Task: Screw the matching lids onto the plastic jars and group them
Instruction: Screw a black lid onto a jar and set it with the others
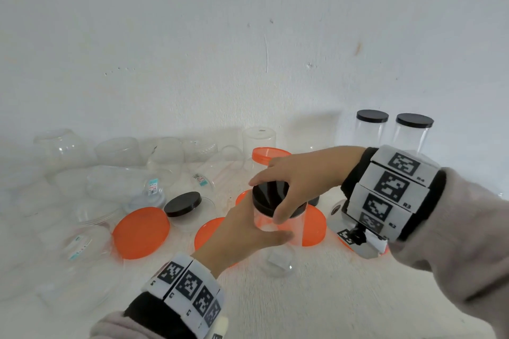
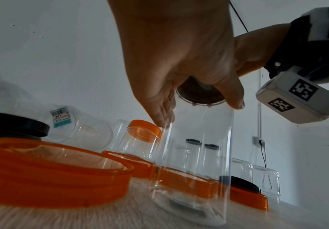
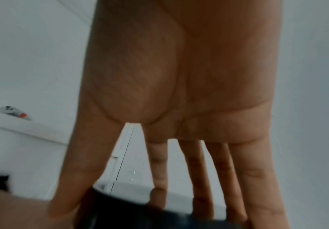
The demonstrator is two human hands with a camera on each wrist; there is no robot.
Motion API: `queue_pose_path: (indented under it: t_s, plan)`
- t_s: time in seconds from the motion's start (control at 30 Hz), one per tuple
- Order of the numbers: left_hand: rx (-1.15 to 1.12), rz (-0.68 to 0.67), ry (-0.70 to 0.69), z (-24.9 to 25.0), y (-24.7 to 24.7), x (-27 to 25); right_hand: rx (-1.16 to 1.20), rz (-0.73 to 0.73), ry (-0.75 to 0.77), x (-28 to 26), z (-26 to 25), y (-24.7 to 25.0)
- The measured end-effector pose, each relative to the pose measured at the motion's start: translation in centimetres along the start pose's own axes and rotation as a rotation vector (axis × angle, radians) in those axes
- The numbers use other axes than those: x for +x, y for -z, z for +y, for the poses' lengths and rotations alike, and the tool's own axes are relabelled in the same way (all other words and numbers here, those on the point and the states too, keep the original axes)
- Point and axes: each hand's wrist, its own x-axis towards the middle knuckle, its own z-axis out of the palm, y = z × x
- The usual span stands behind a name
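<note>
Clear cylindrical plastic jar (image 1: 268, 224) upright on pale wooden tabletop (image 1: 316, 297), wrapped by left hand (image 1: 242, 231), among flat orange lids (image 1: 141, 231). Round black screw lid (image 1: 271, 197) on jar's mouth, pinched at rim by right hand (image 1: 300, 179). Two black-lidded clear jars (image 1: 371, 126) grouped behind, by wall. Risk: cross-threading from tilted lid; slipping of smooth wall under twist.

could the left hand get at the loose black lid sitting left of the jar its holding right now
Probably not yet: the left hand grips the clear jar while the right hand holds its black lid. The loose black lid lies uncovered nearby, so releasing the jar would free it.
</note>
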Motion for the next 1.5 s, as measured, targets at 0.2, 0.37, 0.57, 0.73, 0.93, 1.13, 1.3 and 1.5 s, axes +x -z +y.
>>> queue_pose_path:
  t_s: [0.2,0.37,0.57,0.73,0.93,1.13,1.3,1.5]
  plan:
    - [-0.02,-0.004,-0.015,0.3,0.0,-0.1,-0.162,0.134,-0.138,0.5,-1.1,-1.6]
    - [-0.013,0.0,-0.002,0.1,-0.1,-0.1,-0.037,-0.01,-0.022,0.1,-0.4,0.0]
    - [-0.016,0.005,-0.01,0.2,-0.1,-0.1,-0.051,0.089,-0.002,0.0,-0.2,-0.4]
    - [-0.018,-0.003,-0.021,0.1,-0.1,-0.1,-0.094,0.156,-0.066,0.1,-0.2,-1.1]
    - [-0.008,0.006,-0.045,0.3,-0.1,-0.1,0.025,0.041,0.04,-0.1,0.3,-0.1]
    - [-0.015,-0.012,-0.031,0.2,0.0,-0.1,-0.101,0.209,-0.059,0.5,-0.2,-1.3]
    - [0.001,-0.001,-0.031,0.2,0.0,-0.1,0.035,0.035,0.011,0.1,0.4,-0.1]
    - [-0.021,-0.011,-0.024,0.0,0.0,0.0,0.015,0.168,-0.086,0.5,0.0,-0.9]
